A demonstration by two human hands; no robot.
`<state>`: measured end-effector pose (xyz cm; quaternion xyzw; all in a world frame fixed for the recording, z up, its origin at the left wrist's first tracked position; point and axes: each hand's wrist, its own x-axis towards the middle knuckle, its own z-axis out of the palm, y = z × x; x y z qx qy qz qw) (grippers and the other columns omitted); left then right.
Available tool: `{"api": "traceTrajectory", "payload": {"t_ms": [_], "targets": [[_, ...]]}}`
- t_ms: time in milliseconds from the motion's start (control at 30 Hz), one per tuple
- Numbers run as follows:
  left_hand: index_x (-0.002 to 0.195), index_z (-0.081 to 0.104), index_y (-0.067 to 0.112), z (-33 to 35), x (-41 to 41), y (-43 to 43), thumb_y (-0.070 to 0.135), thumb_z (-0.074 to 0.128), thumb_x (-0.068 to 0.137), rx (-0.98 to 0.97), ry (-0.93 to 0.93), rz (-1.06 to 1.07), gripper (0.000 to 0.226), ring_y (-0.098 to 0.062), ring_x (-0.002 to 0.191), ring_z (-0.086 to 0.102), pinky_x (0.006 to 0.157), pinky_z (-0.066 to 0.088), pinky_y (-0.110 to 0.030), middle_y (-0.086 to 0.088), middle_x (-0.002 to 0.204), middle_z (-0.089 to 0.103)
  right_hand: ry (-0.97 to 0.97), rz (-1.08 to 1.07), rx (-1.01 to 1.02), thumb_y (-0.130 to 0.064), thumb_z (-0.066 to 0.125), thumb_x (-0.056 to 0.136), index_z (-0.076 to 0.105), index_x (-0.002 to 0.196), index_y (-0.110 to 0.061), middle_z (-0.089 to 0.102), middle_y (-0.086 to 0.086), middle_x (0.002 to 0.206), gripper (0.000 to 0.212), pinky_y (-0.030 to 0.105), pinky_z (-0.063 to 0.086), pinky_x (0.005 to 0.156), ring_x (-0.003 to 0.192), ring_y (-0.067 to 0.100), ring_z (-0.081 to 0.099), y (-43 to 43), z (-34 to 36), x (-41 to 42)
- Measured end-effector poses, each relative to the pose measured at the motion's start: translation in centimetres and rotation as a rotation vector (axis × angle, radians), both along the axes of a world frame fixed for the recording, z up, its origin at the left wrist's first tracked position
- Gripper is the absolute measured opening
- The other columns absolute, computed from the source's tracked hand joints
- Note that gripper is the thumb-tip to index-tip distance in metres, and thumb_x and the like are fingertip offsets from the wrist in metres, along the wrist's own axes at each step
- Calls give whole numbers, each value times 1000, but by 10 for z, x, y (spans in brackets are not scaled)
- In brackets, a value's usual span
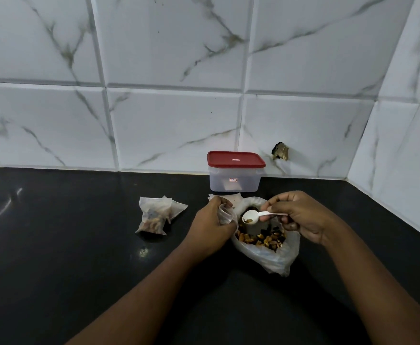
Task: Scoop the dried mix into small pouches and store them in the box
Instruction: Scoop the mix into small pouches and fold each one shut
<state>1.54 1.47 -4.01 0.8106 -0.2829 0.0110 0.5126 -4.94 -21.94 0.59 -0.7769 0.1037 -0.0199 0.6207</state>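
Left hand (212,221) pinches a limp, light pouch (225,214) by its rim; right hand (301,215) grips the spoon (258,215), nearly empty, above the mix (261,239).

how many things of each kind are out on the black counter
red-lidded clear plastic box: 1
white plastic spoon: 1
clear plastic bag of dried mix: 1
translucent small pouches lying at left: 2
translucent pouch in left hand: 1
total: 6; flat pouches behind hand uncountable
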Motion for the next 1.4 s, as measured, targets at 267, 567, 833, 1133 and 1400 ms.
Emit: {"api": "traceTrajectory", "payload": {"t_ms": [267, 567, 833, 1133, 1400], "targets": [[118, 58, 31, -1, -1, 0, 15, 74, 89, -36, 17, -18, 36, 5, 95, 62, 71, 46, -5, 15, 108, 66, -244, 133, -134, -5, 67, 98, 81, 102, -15, 75, 10, 95, 18, 21, 44, 58, 67, 11, 56, 24, 9, -8], [112, 60, 28, -5, 1, -3, 17, 76, 88, -52, 5, 5, 31, 1, 92, 64, 70, 47, -7, 12, 103, 67, -320, 248, -536, -13, 74, 94, 82, 99, -30, 78, -12, 98, 19, 30, 56, 87, 94, 10, 72, 37, 15, -12], [122, 60, 25, -1, -1, 0, 11, 70, 88, -15, -3, 11, 39, 9, 99, 59, 73, 42, 0, 17, 109, 64, -201, 61, -791, -15, 68, 92, 81, 91, -36, 76, -16, 93, 25, 27, 55, 75, 81, 3, 70, 10, 8, -5], [121, 60, 25, 0, -2, 0, 12, 70, 87, -24, -6, 21, 38, 12, 96, 59, 74, 44, -1, 15, 108, 64, -77, 164, -942, -21, 69, 92, 83, 99, -30, 74, -14, 100, 18, 20, 52, 74, 87, 2, 67, 15, 7, -4], [123, 59, 25, 1, -1, 0, 12, 70, 89, -10, 1, 11, 39, 5, 99, 60, 72, 44, -1, 14, 112, 63, -71, 147, -686, -12, 64, 96, 81, 96, -22, 80, -8, 90, 20, 23, 55, 80, 84, -4, 74, 24, 7, -8]]}}
